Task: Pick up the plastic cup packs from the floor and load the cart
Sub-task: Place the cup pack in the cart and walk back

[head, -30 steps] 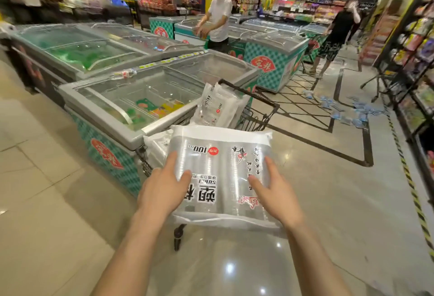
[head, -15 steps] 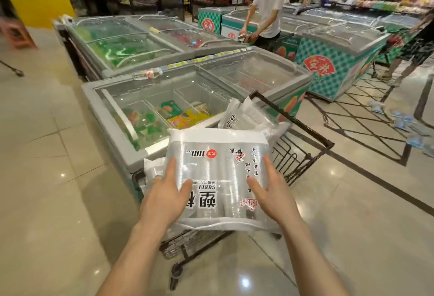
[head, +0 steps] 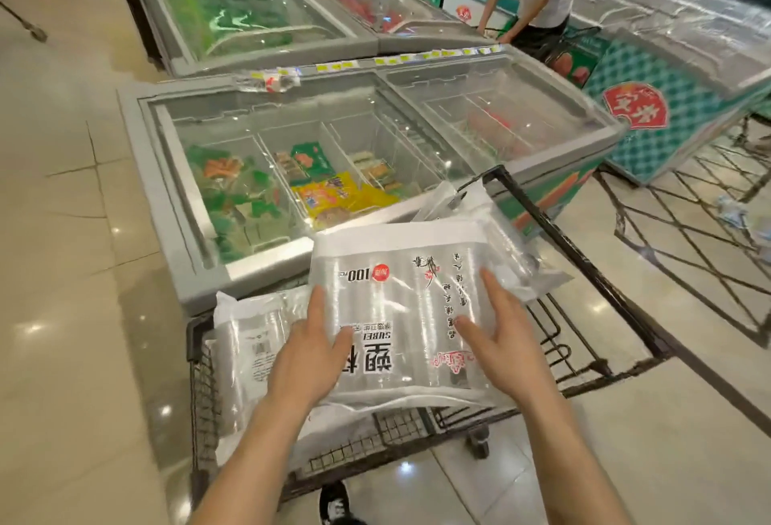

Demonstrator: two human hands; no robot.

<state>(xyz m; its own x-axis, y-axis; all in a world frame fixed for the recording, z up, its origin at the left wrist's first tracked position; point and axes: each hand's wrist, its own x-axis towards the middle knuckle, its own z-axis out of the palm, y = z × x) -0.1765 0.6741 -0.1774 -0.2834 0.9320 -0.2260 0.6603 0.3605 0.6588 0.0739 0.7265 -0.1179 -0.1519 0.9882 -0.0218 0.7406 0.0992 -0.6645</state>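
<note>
Now the cup pack hangs right over the cart, ready to go in

Compared with a second ago, the view has tipped downward and the pack has come from short of the basket to directly above it, so I judge only lowering and letting go remain for this one. The left hand and right hand grip its near edge, thumbs on top, most fingers hidden underneath. It is a flat, glossy, clear plastic bag with white seams, rows of stacked cups showing through and the print upside down. The other packs already lie in the basket, one below left, one behind, and the freezer stands just beyond
</note>
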